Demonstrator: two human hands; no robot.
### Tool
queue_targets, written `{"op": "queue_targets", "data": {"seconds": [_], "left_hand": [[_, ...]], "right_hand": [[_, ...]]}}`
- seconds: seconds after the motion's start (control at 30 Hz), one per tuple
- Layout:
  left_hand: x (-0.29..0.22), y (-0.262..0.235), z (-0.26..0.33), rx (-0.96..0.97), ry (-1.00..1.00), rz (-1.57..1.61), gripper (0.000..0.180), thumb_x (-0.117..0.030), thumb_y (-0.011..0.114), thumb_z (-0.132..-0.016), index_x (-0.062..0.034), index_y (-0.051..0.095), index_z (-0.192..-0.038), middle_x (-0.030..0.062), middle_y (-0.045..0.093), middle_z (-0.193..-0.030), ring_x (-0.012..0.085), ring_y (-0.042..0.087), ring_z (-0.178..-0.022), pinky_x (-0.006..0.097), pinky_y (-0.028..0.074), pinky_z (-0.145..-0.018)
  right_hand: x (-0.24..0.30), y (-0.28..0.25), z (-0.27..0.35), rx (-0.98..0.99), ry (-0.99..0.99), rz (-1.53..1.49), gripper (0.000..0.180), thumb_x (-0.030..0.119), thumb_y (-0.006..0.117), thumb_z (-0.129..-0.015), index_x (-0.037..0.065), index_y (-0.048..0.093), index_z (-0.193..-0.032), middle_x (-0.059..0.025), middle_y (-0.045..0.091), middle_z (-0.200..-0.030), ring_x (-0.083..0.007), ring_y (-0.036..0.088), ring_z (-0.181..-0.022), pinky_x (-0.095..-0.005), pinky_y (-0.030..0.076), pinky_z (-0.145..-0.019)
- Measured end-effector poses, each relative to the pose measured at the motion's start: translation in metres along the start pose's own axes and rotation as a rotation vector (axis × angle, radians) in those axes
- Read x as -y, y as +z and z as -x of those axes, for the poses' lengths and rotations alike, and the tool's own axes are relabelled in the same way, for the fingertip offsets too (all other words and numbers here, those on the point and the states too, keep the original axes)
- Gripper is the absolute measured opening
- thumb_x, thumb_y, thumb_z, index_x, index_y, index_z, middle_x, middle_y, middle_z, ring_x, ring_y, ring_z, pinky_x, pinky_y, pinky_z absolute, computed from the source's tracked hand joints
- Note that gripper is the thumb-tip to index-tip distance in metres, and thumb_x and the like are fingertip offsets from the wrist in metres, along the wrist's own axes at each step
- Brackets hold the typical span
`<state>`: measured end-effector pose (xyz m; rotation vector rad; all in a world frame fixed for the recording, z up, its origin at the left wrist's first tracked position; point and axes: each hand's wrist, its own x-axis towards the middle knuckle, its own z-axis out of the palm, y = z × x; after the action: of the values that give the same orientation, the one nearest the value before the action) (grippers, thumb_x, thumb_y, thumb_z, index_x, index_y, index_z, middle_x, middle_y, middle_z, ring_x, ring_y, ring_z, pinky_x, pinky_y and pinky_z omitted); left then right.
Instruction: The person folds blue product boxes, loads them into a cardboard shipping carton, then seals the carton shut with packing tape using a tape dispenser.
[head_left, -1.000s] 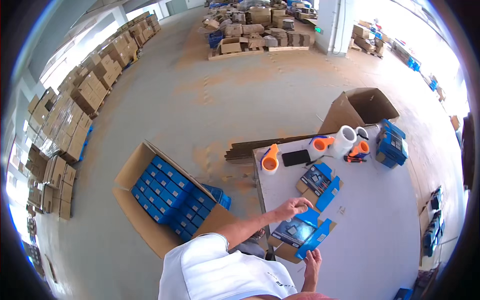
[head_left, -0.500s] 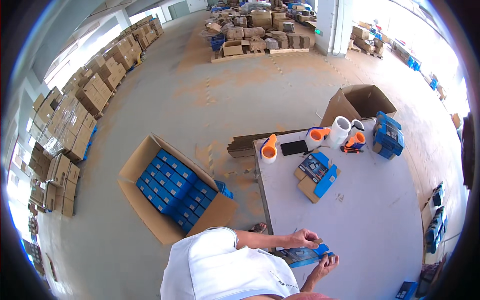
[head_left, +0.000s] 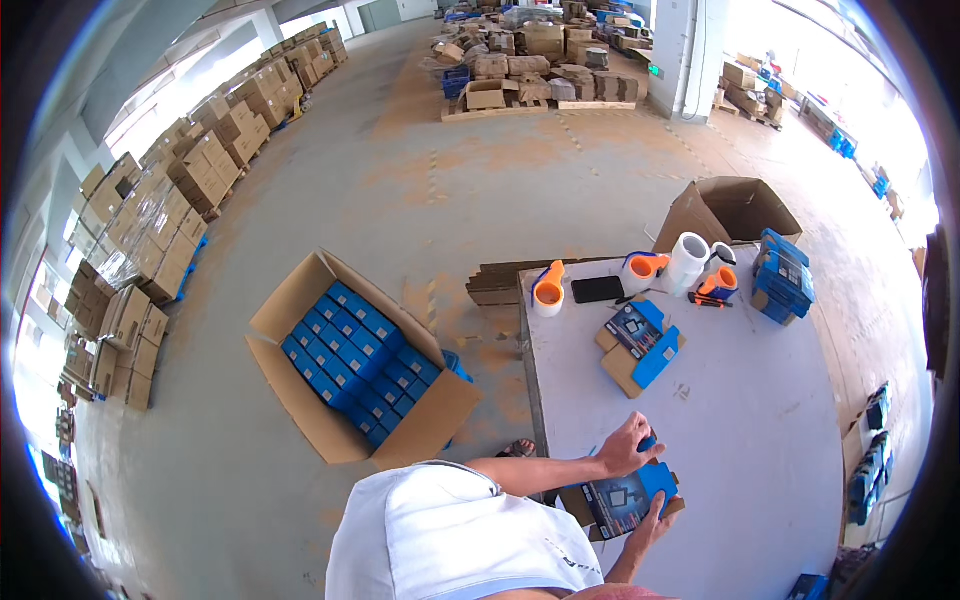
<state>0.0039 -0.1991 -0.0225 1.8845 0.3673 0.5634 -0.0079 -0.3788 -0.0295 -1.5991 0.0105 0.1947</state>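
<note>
Presently, the right hand is gripping the right-hand end of a blue carton, its thumb resting near the printed face. The left hand is bending over the carton's far right corner with its fingers curled at a blue flap; whether they are pinching or only pressing it I cannot tell, since the knuckles are hiding the contact. The carton is sitting at the near left edge of the worktop, its printed face turned upward and plain brown cardboard showing at its left side.

Farther up the worktop, a second carton is lying with its blue and brown flaps spread. Behind it, a black phone is lying between two orange-and-white tape dispensers, while a tall white roll is standing near a third dispenser. Blue packages are sitting together at the far right corner, and an open brown box is standing beyond the far edge. Left of the worktop, a large open carton is holding rows of blue boxes.
</note>
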Motion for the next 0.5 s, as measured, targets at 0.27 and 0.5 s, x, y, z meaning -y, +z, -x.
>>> {"op": "queue_targets", "data": {"seconds": [0.27,0.5], "left_hand": [[0.069,0.03,0.034,0.21,-0.325,0.314,0.032,-0.033,0.068,-0.087,-0.0037,0.054,-0.088,0.0055,0.053,-0.082,0.0164,0.054,-0.081,0.034,0.046,-0.075],[0.091,0.034,0.053,0.282,-0.491,0.545,0.032,-0.035,0.062,-0.092,-0.0072,0.049,-0.085,-0.0008,0.05,-0.076,0.0087,0.045,-0.071,0.027,0.04,-0.065]], "right_hand": [[-0.065,-0.016,0.002,-0.124,0.061,-0.197,0.026,0.011,0.069,-0.087,0.006,0.047,-0.1,-0.0027,0.051,-0.097,-0.0112,0.05,-0.088,-0.0249,0.043,-0.079],[-0.082,-0.019,0.018,-0.177,0.094,-0.249,0.029,0.015,0.067,-0.09,0.008,0.039,-0.087,-0.0009,0.042,-0.087,-0.0101,0.044,-0.08,-0.0253,0.041,-0.076]]}}
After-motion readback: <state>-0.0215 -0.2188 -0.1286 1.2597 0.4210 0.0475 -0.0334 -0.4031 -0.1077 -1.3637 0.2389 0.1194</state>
